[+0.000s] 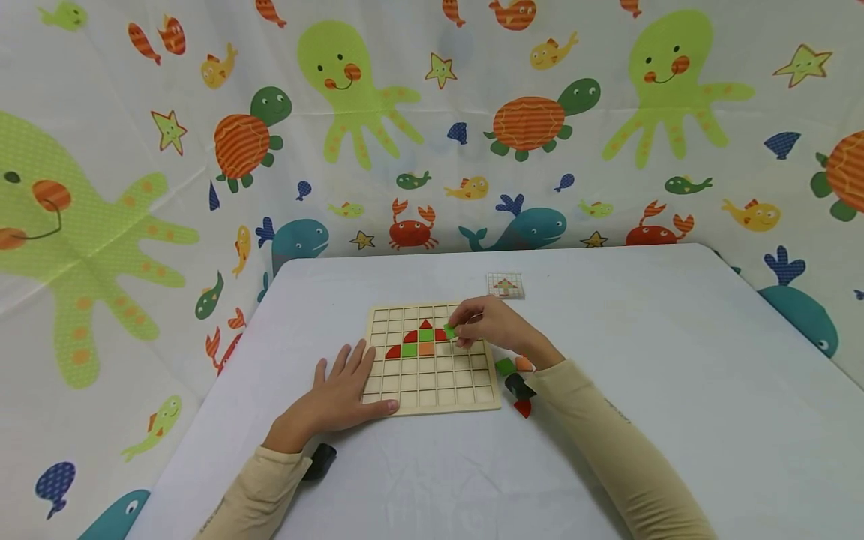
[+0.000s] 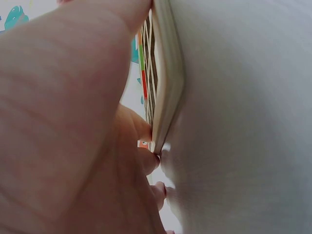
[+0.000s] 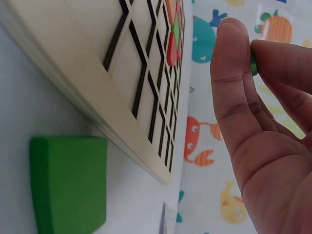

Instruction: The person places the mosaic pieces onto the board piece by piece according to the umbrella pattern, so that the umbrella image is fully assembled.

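A square wooden grid board (image 1: 432, 382) lies on the white table. My left hand (image 1: 340, 397) rests along its left edge, fingers spread and thumb over the near corner. Between thumb and fingertips, my right hand (image 1: 491, 322) pinches a small green block (image 1: 450, 331) just over the upper part of the board. In the right wrist view only a sliver of that green block (image 3: 254, 63) shows. Set in the grid are a red triangle (image 1: 425, 325), green squares (image 1: 409, 350), an orange square (image 1: 426, 349) and red curved pieces (image 1: 394, 352).
Right of the board lie a loose green block (image 1: 505, 366), an orange piece (image 1: 523, 363) and a red piece (image 1: 523, 408). Behind the board is a small card (image 1: 505, 285) printed with a coloured pattern on a grid. A sea-animal curtain (image 1: 432, 157) hangs behind the table.
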